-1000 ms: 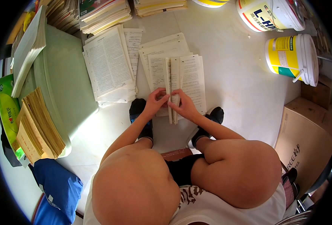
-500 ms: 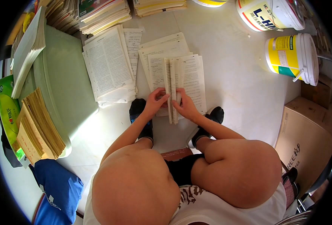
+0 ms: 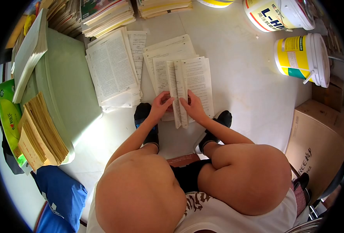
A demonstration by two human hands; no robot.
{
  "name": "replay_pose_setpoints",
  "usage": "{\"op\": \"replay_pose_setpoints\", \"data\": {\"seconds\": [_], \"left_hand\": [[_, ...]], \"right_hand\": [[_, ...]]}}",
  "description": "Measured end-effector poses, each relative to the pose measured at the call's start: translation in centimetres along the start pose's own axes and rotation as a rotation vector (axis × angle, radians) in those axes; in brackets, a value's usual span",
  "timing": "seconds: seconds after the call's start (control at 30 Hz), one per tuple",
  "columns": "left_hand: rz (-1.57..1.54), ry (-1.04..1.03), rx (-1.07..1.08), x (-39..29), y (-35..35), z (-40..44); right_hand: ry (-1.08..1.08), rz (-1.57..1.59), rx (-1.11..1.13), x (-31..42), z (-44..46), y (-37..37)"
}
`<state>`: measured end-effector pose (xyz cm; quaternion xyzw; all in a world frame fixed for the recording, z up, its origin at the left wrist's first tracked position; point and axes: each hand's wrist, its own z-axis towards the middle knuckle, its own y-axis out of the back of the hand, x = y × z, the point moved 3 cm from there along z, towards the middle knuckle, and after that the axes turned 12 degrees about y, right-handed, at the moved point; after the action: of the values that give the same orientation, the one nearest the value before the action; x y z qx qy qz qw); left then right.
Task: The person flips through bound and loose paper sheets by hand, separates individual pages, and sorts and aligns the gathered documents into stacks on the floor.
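Gripped the folded sheets [image 3: 177, 79] from either side with left hand [image 3: 162, 105] and right hand [image 3: 191, 106], both curled, thumbs inward, over the printed pile [image 3: 202, 79]. Had a paper stack [image 3: 111, 66] just left of the printed pile, and a yellow-labelled bucket [image 3: 296, 58] well apart to its right.

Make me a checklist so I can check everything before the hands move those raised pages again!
1. Left hand on the raised pages: ok, thumb in front.
2. Right hand on them too: ok, on the other side.
3. Raised pages squeezed into one flat bunch: not ok, they show as two strips.
4. Printed sheets on the left neatly stacked: not ok, edges stick out.
5. Left shoe off the papers: ok, floor shows around its toe.
6. No rips hidden inside the raised pages: cannot tell.
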<state>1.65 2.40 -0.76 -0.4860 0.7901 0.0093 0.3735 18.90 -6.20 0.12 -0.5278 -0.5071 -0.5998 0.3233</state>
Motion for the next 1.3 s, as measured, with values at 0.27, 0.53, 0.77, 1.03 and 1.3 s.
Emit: {"op": "replay_pose_setpoints", "data": {"seconds": [0.27,0.53,0.77,1.03,1.3], "left_hand": [[-0.013,-0.025,-0.064,0.4,0.1,0.2],[0.000,-0.028,-0.060,1.0,0.4,0.8],[-0.011,-0.003,-0.074,0.5,0.1,0.4],[0.003,-0.028,-0.060,0.3,0.2,0.3],[0.030,-0.031,-0.044,0.2,0.1,0.2]], "right_hand": [[-0.152,0.151,-0.194,4.7,3.6,9.9],[0.201,-0.159,-0.660,12.6,4.9,27.2],[0.414,-1.020,-0.626,16.1,6.5,25.7],[0.015,-0.898,-0.063,1.5,5.6,17.7],[0.113,-0.622,0.082,5.6,3.2,6.8]]}}
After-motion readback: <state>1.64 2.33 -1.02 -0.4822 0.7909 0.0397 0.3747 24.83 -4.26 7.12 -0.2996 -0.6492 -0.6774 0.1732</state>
